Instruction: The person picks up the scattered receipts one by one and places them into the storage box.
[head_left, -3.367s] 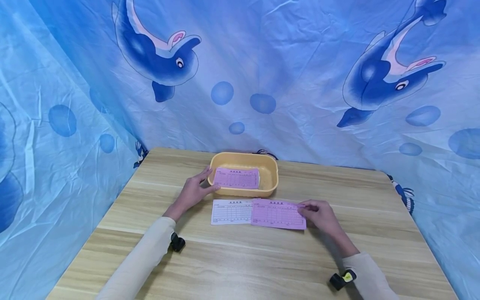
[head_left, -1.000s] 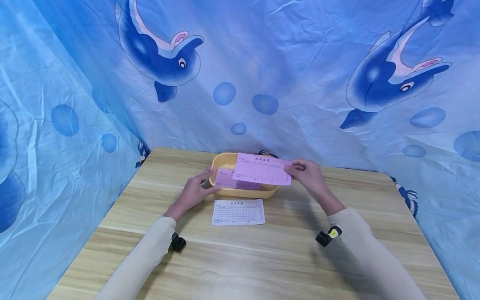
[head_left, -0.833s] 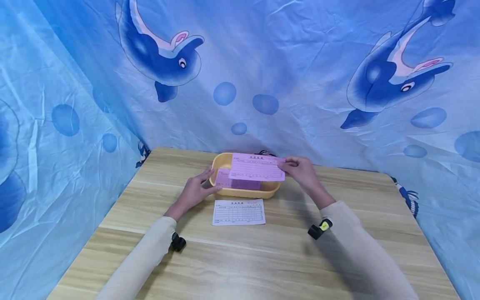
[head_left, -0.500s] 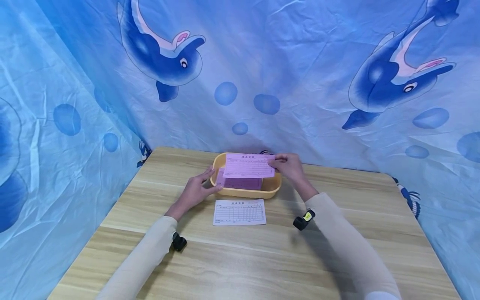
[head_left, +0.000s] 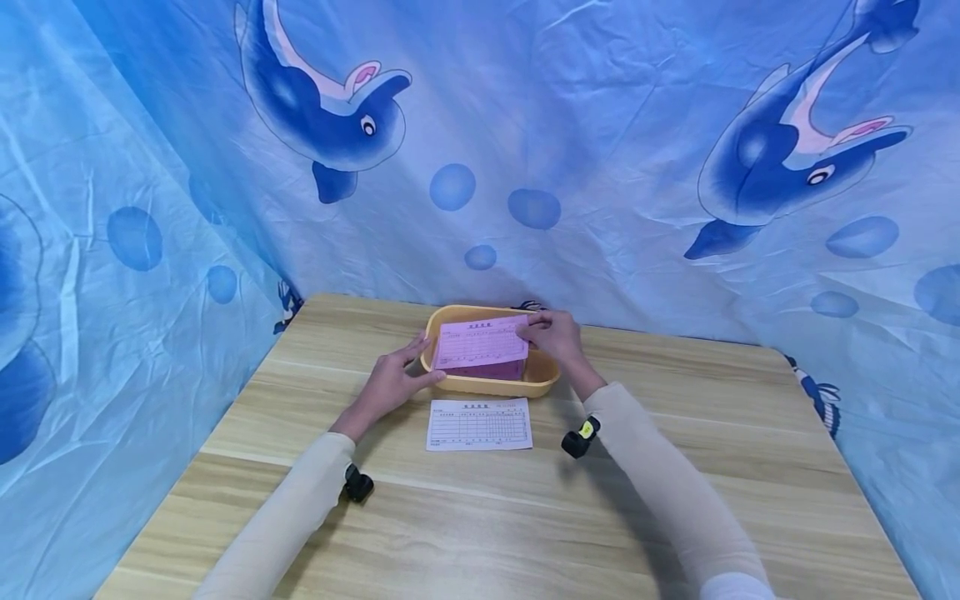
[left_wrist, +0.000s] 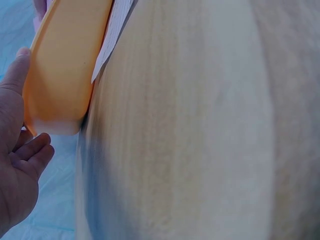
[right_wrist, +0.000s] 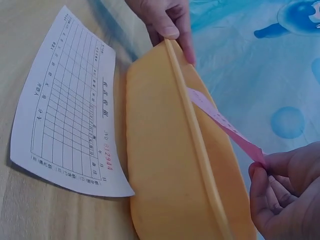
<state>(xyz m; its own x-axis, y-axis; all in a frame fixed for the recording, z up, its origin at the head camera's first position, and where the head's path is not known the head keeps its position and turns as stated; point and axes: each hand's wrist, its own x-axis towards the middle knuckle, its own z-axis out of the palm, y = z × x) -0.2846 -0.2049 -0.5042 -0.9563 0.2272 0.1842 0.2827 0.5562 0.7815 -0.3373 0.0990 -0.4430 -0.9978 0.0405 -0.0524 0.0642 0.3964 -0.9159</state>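
My right hand (head_left: 553, 335) pinches the right end of a pink receipt slip (head_left: 480, 343), which slants over the yellow plastic basket (head_left: 546, 379). Beneath it, another pink slip (head_left: 491, 371) lies in the basket, partly covered. At the basket's left end my left hand (head_left: 390, 383) grips the rim; in the left wrist view its thumb (left_wrist: 19, 70) is on the rim, with the other fingers bent by the end wall. A white receipt slip (head_left: 480, 425) with printed columns lies on the table in front of the basket. The right wrist view shows the held slip dipping inside the rim.
The wood-grain table (head_left: 465, 525) reaches back to a blue curtain (head_left: 495, 125) printed with dolphins, close behind the basket. Striped tassels (head_left: 813, 392) hang at the table's back corners. Each wrist wears a small black camera (head_left: 358, 483).
My right hand has lifted the pink slip off the table from beside the white one, carried it back over the basket, then left and lower into it. The left hand has kept its grip.
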